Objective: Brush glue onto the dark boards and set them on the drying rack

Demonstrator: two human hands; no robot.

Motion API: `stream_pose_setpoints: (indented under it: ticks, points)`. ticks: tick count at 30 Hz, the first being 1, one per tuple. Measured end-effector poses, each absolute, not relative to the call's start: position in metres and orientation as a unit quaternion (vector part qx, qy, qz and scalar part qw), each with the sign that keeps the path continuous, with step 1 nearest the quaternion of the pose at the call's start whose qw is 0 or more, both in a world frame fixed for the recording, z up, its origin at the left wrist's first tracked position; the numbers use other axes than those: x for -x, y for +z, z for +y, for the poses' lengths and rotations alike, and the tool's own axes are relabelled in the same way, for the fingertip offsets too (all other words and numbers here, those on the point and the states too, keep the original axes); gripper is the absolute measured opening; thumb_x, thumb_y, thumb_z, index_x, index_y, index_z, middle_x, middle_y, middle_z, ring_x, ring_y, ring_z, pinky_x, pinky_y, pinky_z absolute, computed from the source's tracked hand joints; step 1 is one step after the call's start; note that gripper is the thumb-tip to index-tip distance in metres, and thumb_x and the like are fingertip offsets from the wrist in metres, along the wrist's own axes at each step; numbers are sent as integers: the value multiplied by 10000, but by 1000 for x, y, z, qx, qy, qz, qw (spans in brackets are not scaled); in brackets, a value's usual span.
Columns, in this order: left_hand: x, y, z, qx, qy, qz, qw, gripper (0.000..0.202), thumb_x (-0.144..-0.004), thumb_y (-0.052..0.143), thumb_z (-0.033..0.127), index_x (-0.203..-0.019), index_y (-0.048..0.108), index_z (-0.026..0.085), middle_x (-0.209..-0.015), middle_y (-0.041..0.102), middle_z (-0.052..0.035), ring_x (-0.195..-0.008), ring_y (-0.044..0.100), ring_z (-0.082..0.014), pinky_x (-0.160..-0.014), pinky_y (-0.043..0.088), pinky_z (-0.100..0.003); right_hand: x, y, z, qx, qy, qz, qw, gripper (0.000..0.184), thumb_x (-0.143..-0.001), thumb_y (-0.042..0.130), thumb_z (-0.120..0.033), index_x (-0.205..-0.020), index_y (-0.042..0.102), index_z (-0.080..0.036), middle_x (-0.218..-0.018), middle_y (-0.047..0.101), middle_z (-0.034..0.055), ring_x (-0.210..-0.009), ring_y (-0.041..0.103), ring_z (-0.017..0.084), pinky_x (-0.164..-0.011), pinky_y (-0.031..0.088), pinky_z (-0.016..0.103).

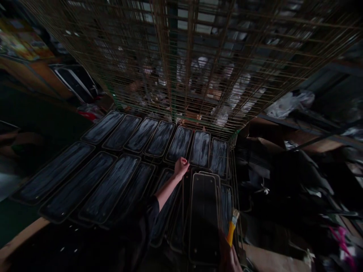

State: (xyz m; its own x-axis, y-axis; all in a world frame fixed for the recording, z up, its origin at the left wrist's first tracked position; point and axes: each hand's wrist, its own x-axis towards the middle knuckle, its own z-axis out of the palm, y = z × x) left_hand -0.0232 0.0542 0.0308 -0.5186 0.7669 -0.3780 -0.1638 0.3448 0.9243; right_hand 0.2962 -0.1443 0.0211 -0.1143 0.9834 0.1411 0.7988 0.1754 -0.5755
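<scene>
My left hand [182,166] reaches out with its fingers closed, at the near end of a dark rounded panel [179,143] streaked with a whitish coating. Whether those fingers hold anything is hidden. At the lower right my right hand [231,261] grips a paintbrush [231,231] by its yellow handle, pale bristles pointing up. Just left of the brush lies an unstreaked black panel [204,215] with small round marks near its corners, on top of other panels. Several more streaked panels [110,189] lie in two rows across the work surface.
A tall wire-mesh screen [172,56] rises behind the panels. To the right, a shelf holds clear plastic bags [292,102], with dark bundled items below. Black cases [74,83] with light edging lean at the back left. A cardboard edge [269,255] runs along the lower right.
</scene>
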Motion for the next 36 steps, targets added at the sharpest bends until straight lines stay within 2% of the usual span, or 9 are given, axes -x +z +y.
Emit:
stream_pose_setpoints:
  ticks: [5, 9, 12, 15, 20, 25, 28, 31, 36]
  points:
    - [11, 32, -31, -405, 425, 748, 311, 71, -832, 556, 205, -898, 553, 181, -845, 658, -39, -769, 630, -135, -695, 456, -232, -295, 45, -137, 612, 154, -744, 218, 482, -896, 306, -194, -1253, 623, -261, -1255, 620, 78, -1053, 647, 289, -618, 585, 352]
    - [-22, 35, -123, -488, 270, 723, 408, 169, -884, 508, 346, -897, 572, 191, -730, 652, -15, -641, 608, -134, -589, 393, -221, -295, 74, -113, 561, 174, -776, 228, 403, -947, 354, -272, -1254, 613, -245, -1328, 561, 85, -1131, 605, 268, -740, 575, 332]
    - [-50, 37, -169, -510, 166, 720, 441, 231, -838, 582, 416, -861, 603, 187, -732, 669, -27, -660, 624, -155, -590, 378, -231, -292, 86, -78, 489, 220, -811, 234, 373, -956, 383, -279, -1256, 601, -248, -1288, 591, 76, -1115, 614, 228, -845, 546, 313]
    - [-71, 40, -191, -504, 107, 737, 438, 297, -807, 616, 474, -801, 633, 177, -742, 685, -59, -695, 645, -192, -600, 382, -253, -286, 88, -37, 430, 238, -841, 224, 368, -961, 379, -255, -1268, 581, -231, -1211, 642, 74, -1036, 650, 203, -822, 543, 299]
    - [-93, 45, -200, -458, 116, 762, 443, 344, -824, 580, 505, -781, 643, 169, -717, 687, -67, -692, 657, -197, -594, 384, -256, -269, 85, 16, 387, 192, -883, 181, 419, -987, 313, -356, -1212, 625, -190, -1026, 707, 117, -838, 697, 246, -652, 531, 341]
    - [-107, 46, -204, -396, 174, 759, 486, 346, -879, 504, 470, -759, 623, 168, -595, 639, -21, -516, 595, -137, -564, 381, -238, -265, 87, 21, 355, 225, -891, 171, 442, -974, 338, -451, -1169, 644, -198, -899, 722, 105, -823, 694, 252, -656, 523, 343]
    - [-112, 46, -205, -371, 183, 769, 488, 346, -883, 492, 468, -772, 628, 169, -572, 619, -6, -512, 585, -135, -566, 376, -237, -279, 87, 0, 340, 218, -903, 147, 432, -983, 314, -415, -1186, 635, -210, -974, 721, 100, -831, 699, 246, -650, 526, 339]
    - [-116, 46, -206, -376, 165, 792, 451, 302, -863, 536, 437, -773, 639, 168, -592, 621, -18, -601, 609, -155, -588, 361, -238, -303, 89, -31, 325, 222, -913, 108, 390, -992, 322, -367, -1214, 616, -240, -1069, 711, 71, -825, 705, 221, -652, 533, 317]
    - [-120, 44, -208, -409, 180, 802, 396, 284, -870, 545, 417, -786, 638, 163, -722, 665, -52, -692, 617, -162, -608, 337, -238, -338, 103, -74, 301, 265, -915, 45, 331, -976, 396, -347, -1204, 622, -265, -1047, 724, 31, -776, 708, 183, -647, 542, 268]
